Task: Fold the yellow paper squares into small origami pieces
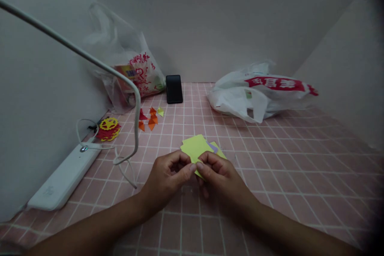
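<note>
My left hand (168, 176) and my right hand (220, 174) meet at the middle of a pink checked table (300, 160). Both pinch the near edge of a yellow-green folded paper (196, 147), thumbs and fingertips pressed together on it. The paper sticks up and away from my fingers, with a thin purple edge showing on its right side. Its lower part is hidden behind my fingers.
Small orange, red and yellow folded paper pieces (151, 119) lie further back on the left. Red and yellow paper cut-outs (108, 129) lie by a white lamp base (61, 178) with its cord and arm. A black phone (174, 89) leans on the wall. Two plastic bags (258, 92) sit behind.
</note>
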A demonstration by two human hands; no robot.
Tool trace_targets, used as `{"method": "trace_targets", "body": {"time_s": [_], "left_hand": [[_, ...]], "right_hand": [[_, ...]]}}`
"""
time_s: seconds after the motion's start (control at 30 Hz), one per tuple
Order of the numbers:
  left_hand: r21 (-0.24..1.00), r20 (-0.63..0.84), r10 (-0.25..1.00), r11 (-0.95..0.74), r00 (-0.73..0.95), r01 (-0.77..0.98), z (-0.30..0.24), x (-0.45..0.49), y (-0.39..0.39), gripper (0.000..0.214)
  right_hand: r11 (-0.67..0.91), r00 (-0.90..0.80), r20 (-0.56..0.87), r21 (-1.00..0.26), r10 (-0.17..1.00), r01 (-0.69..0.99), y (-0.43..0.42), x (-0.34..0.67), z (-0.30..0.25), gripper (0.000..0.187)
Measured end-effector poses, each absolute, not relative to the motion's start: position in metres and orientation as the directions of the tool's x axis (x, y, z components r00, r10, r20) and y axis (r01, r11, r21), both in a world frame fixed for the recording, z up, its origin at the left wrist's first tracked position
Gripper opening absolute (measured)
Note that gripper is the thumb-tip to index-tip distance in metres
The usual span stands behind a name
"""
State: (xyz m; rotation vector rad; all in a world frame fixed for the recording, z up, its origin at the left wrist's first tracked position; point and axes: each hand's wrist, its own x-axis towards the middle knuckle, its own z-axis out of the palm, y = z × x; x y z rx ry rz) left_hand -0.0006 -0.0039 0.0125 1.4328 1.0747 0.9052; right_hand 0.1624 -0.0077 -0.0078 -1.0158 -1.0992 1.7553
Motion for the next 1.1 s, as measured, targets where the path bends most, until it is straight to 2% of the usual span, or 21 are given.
{"method": "trace_targets", "body": {"time_s": [0.2, 0.53, 0.77, 0.97, 1.1], "left_hand": [[0.997, -0.072, 0.966, 0.065, 0.248, 0.034, 0.01, -0.0006, -0.0007, 0.013], [0.998, -0.055, 0.967, 0.049, 0.249, 0.028, 0.0098, -0.0027, -0.0005, 0.015], [0.998, -0.068, 0.98, 0.068, 0.186, 0.004, 0.01, -0.0006, -0.0009, 0.016], [0.995, -0.097, 0.973, 0.089, 0.212, 0.046, 0.0114, 0.0011, -0.0003, 0.015], [0.995, 0.005, 0.984, -0.022, 0.179, 0.096, 0.0094, 0.0008, -0.0007, 0.012]], "right_hand": [[-0.283, -0.369, -0.202, -0.941, 0.907, -0.183, -0.0093, 0.1624, -0.0062, 0.03], [-0.342, -0.408, -0.225, -0.908, 0.885, -0.241, -0.0099, 0.1628, -0.011, 0.03], [-0.248, -0.327, -0.182, -0.953, 0.927, -0.172, -0.0082, 0.1636, -0.0067, 0.03], [-0.145, -0.288, -0.116, -0.986, 0.951, -0.083, -0.0079, 0.1657, -0.0077, 0.027], [-0.114, -0.276, -0.096, -0.992, 0.956, -0.051, -0.0088, 0.1659, -0.0092, 0.025]]}}
